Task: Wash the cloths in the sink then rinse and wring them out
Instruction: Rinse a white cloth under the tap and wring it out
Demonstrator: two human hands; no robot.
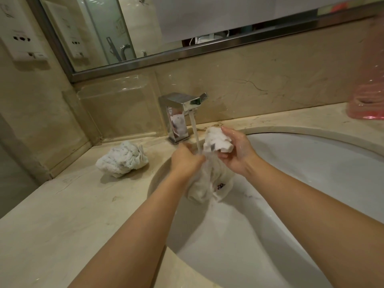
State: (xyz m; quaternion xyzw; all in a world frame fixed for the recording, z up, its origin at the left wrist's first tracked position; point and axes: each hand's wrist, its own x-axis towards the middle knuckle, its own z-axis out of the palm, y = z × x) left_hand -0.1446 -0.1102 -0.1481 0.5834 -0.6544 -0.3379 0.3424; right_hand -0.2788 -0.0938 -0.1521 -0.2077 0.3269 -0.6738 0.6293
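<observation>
Over the white sink [311, 183] I hold a wet white cloth [209, 183] under the running tap [182, 107]. My left hand [187, 159] grips the cloth's middle, where the water stream lands. My right hand [236, 150] holds the bunched upper end of the same cloth, fingers curled round it. The cloth's lower part, with a small dark mark, hangs down into the basin. A second white cloth [122, 159] lies crumpled on the counter to the left of the sink.
A beige marble counter [62, 215] surrounds the basin. A clear plastic shelf [116, 90] is fixed to the back wall under the mirror [124, 28]. A pink plastic object [367, 88] stands at the far right. Wall sockets [20, 38] sit at the upper left.
</observation>
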